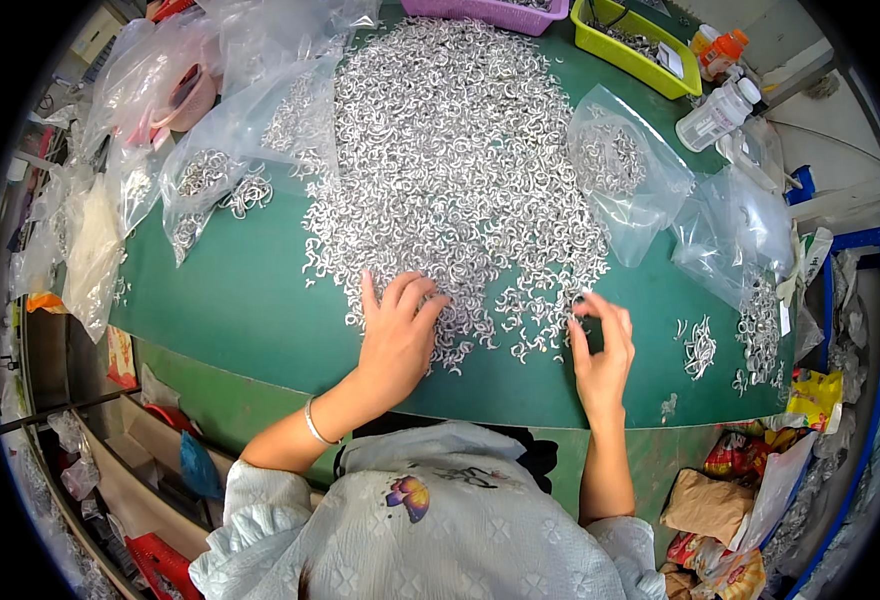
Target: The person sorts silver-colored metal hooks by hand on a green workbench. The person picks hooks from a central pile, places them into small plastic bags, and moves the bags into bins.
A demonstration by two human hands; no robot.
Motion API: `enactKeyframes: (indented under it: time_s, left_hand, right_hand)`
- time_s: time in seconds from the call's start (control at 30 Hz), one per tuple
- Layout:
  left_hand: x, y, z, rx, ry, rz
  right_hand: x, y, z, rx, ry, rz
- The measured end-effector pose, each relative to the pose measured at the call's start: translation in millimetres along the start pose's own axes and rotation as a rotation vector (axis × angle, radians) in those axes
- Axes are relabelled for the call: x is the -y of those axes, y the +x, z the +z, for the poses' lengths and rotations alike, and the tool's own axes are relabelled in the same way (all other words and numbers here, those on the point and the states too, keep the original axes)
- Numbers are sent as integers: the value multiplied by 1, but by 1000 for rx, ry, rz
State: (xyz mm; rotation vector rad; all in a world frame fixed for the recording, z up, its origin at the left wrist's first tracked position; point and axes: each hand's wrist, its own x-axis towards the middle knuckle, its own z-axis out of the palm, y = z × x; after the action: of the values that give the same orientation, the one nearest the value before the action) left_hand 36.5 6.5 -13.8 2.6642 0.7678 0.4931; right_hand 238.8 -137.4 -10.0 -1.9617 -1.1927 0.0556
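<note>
The left hand [397, 335] lies flat, fingers spread, on the near edge of a big heap of small silver rings [450, 160] on the green table [240, 300]. The right hand [600, 350] pinches one ring at the heap's edge. Clear plastic bags [625, 180] crowd both sides; a white bottle [717, 113] and a yellow-green tray [628, 52] stand behind.

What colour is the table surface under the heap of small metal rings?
Dark green; the table top shows it best in the head view, left of the silvery ring heap.
</note>
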Motion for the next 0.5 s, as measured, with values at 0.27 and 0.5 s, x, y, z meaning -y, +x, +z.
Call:
enactKeyframes:
  time_s: [0.27,0.5]
  left_hand:
    - [-27,7,10,117,-24,-9]
    - [-22,-2,9,137,-291,144]
  right_hand:
    - [4,37,29,74,-203,-104]
    - [1,35,31,59,-135,-174]
